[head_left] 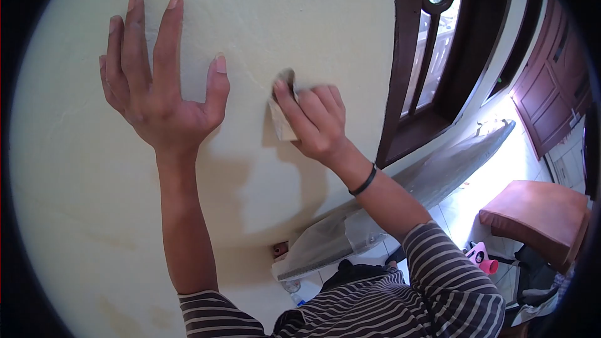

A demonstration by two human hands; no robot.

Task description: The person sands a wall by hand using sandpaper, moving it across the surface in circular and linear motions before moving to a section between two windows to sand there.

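Observation:
My left hand [166, 81] lies against the pale yellow wall [250, 12] with its fingers spread, and nothing is in it. To its right, my right hand [316, 112] presses a small folded piece, perhaps sandpaper [283, 122], against the wall. The piece is light on its lower part and dark near the fingertips. My fingers cover part of it, and their edges are slightly blurred. A black band [364, 180] circles my right wrist.
A dark brown window frame [391, 106] stands right of my right hand. Below are plastic sheeting [350, 238] along the wall base and a socket box [280, 250]. A brown padded seat [535, 213], pink object [479, 255] and wooden door [554, 81] are at the right.

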